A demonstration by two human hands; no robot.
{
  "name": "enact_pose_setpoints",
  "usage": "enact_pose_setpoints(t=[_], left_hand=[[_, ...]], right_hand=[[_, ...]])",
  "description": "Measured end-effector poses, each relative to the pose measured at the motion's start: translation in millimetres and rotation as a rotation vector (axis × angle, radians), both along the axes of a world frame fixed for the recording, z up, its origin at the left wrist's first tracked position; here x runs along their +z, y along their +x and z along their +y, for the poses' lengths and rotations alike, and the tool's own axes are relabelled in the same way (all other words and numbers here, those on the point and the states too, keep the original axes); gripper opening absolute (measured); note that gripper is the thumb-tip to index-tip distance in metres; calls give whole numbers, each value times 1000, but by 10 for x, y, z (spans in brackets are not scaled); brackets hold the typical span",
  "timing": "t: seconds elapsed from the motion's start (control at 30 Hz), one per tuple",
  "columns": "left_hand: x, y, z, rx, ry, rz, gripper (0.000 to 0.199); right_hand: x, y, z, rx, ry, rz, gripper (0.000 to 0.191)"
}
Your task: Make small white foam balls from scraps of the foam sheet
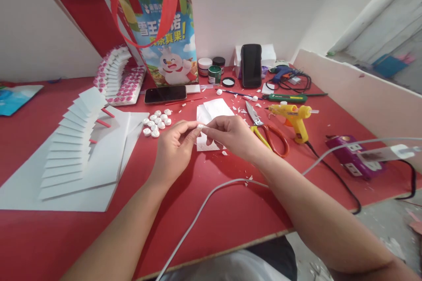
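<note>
A small white rolled piece (200,127) is pinched between the fingertips of both hands, above the middle of the red table. My left hand (176,147) holds it from the left with thumb and forefinger. From the other side, my right hand (229,134) grips it, and its fingers hide part of the piece. Under the fingertips lie white paper sheets (217,109). Several small white rosette-like pieces (157,122) are grouped just left of my left hand. Scissors (267,129) with red and yellow handles lie right of my right hand.
A yellow glue gun (293,118) and purple box (354,156) are at right; a grey cable (211,204) crosses under my right arm. White fanned steps (70,140) stand at left. Behind are phones (165,94), paint jars (215,73) and a gift bag (165,30).
</note>
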State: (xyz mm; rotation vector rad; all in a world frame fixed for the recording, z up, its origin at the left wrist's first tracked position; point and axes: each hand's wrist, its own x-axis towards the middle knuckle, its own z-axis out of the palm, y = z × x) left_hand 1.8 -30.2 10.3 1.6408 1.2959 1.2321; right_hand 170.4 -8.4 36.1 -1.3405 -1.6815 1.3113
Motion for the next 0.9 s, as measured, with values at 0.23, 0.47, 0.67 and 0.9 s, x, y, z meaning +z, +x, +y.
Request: enact_pose_setpoints(t=[0.23, 0.47, 0.67, 0.9], left_hand=[[-26, 64, -18, 50, 148, 76, 15], [-64, 77, 8, 172, 571, 344, 16], [-93, 102, -28, 130, 582, 394, 29], [20, -5, 6, 24, 261, 124, 13]], right_hand=[[-109, -119, -88, -167, 310, -145, 23], [-69, -160, -151, -124, 282, 23, 28], [-41, -106, -117, -107, 252, 38, 25], [31, 12, -70, 59, 252, 5, 22]])
